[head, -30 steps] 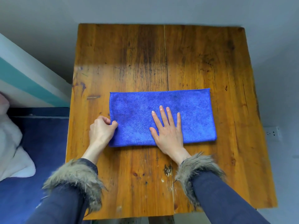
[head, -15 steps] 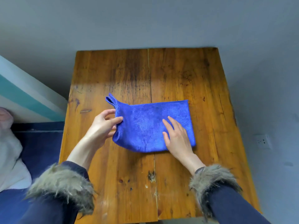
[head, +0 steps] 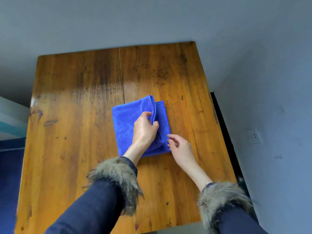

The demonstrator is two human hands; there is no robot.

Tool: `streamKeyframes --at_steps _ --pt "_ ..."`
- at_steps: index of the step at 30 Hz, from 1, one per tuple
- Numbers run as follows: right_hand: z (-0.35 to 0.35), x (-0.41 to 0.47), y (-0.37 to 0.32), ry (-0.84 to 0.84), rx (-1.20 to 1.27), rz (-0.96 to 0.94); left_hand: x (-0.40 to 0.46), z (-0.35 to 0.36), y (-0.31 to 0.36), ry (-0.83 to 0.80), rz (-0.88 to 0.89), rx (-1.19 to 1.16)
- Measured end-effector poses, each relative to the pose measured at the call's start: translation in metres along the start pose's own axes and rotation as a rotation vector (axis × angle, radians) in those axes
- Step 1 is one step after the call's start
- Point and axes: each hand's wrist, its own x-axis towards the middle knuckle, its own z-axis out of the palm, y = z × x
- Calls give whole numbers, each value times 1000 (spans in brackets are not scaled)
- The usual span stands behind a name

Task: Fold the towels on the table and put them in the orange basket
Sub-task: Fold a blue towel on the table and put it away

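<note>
A blue towel (head: 125, 119) lies folded near the middle of the wooden table (head: 74, 149). My left hand (head: 144, 128) pinches the towel's stitched edge and holds that flap over the right half, still a little raised. My right hand (head: 179, 146) is at the towel's near right corner, fingers loosely curled, fingertips touching the edge. The orange basket is not in view.
A grey wall runs behind and to the right of the table, with a wall socket (head: 254, 136) low on the right. A dark gap (head: 224, 132) separates the table's right edge from the wall. Blue floor (head: 10, 166) lies to the left.
My left hand has carried the towel's left edge across to the right, folding it in half. My right hand has slid off the towel's top to its near right corner.
</note>
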Motion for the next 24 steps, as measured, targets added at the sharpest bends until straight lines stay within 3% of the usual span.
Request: streamKeyframes --at_steps 9,11,13,16,21,24 --pt "-7 12 -4 -46 198 161 -3 21 -9 -143 139 28" --pt "-6 18 -8 -30 190 154 -8 11 -17 -53 242 18" --pt "-4 26 -20 -16 147 128 -10 -5 -30 142 345 21" --pt "3 45 -38 12 53 108 -3 -28 -61 310 338 213" --pt "19 65 -46 4 -118 96 -1 -36 -96 128 335 566" --pt "17 59 -46 25 66 26 -3 -32 -97 71 365 617"
